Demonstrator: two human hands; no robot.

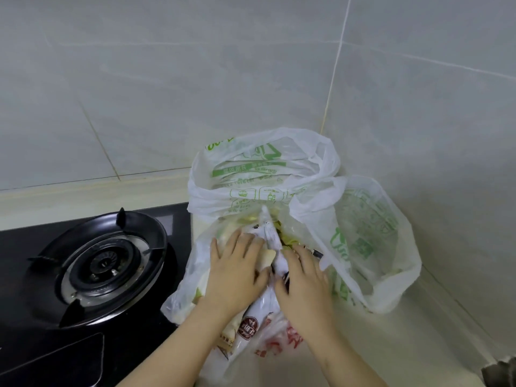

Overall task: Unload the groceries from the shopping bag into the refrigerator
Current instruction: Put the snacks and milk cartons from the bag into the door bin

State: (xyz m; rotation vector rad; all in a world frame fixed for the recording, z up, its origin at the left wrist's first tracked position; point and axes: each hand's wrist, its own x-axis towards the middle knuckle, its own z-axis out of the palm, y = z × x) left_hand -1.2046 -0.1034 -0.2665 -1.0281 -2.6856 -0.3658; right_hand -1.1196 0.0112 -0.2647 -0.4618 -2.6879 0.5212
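Observation:
A white plastic shopping bag (279,174) with green print stands open in the counter corner, its sides slumped. Both my hands reach into its mouth. My left hand (237,272) lies flat with fingers spread on a pale wrapped package (268,255) inside. My right hand (303,283) rests beside it, its fingers stretched toward the bag's middle over dark and yellowish contents I cannot make out. Below my wrists, a white packet with a round brown logo (247,329) and a red-printed packet (279,340) show through the plastic. No refrigerator is in view.
A black gas stove (97,263) with a round burner sits directly left of the bag. The cream countertop (405,344) runs to the right and toward me. Grey tiled walls (195,79) meet in a corner behind the bag. A dark cloth edge (502,372) shows at bottom right.

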